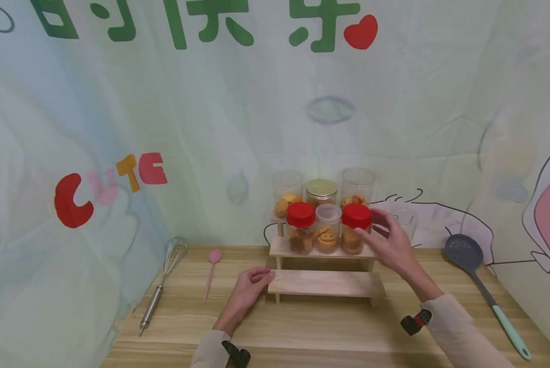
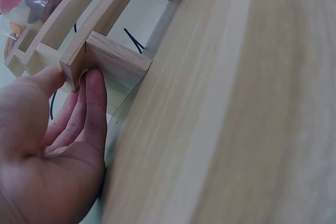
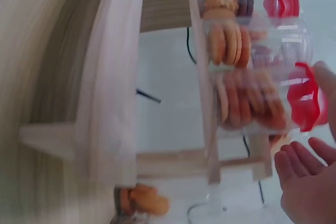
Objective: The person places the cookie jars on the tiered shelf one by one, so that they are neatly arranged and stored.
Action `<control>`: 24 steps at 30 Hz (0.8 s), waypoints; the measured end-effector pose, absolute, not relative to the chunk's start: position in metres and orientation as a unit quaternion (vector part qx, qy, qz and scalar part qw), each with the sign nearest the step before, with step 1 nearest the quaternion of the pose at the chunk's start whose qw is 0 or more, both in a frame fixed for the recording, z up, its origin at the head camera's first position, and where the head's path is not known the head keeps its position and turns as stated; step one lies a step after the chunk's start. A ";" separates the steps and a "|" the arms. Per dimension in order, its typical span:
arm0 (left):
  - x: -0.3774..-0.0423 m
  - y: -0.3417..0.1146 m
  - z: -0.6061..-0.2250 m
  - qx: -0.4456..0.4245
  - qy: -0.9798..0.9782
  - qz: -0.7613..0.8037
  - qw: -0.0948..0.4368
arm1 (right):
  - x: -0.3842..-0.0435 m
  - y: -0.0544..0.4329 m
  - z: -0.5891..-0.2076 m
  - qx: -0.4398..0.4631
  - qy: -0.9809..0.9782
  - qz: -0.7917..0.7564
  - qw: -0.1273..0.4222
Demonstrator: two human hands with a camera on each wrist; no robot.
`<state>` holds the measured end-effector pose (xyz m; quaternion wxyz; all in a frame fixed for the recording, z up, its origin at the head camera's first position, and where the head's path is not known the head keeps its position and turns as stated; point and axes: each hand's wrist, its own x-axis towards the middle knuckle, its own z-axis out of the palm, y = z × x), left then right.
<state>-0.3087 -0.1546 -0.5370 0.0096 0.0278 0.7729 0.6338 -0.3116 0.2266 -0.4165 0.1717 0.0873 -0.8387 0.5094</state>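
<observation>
A three-step wooden rack (image 1: 327,282) stands on the table. My left hand (image 1: 252,286) pinches the left end of its lowest board; in the left wrist view the thumb lies on one face and the fingers (image 2: 95,100) on the other. On the middle step stand a red-lidded jar (image 1: 301,237) of cookies, a lidless cookie jar (image 1: 327,237) and another red-lidded jar (image 1: 352,240) at the right. My right hand (image 1: 392,243) is at this right jar, thumb and fingers spread apart beside its red lid (image 3: 304,100).
The top step holds a gold-lidded jar (image 1: 321,189) between two clear jars. Another clear jar (image 1: 406,220) shows behind my right hand. A whisk (image 1: 164,281) and pink spoon (image 1: 214,257) lie left, a grey skimmer (image 1: 465,253) right. A printed cloth (image 1: 210,128) hangs behind.
</observation>
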 end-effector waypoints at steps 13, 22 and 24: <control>-0.308 -0.155 -0.537 0.036 0.771 0.635 0.010 | -0.305 0.282 -0.423 -0.008 -0.815 0.484 0.318; -0.307 -0.154 -0.536 0.031 0.770 0.637 0.006 | -0.312 0.300 -0.424 -0.090 -0.820 0.489 0.285; -0.306 -0.154 -0.535 0.033 0.770 0.637 0.007 | -0.315 0.302 -0.426 -0.093 -0.827 0.494 0.253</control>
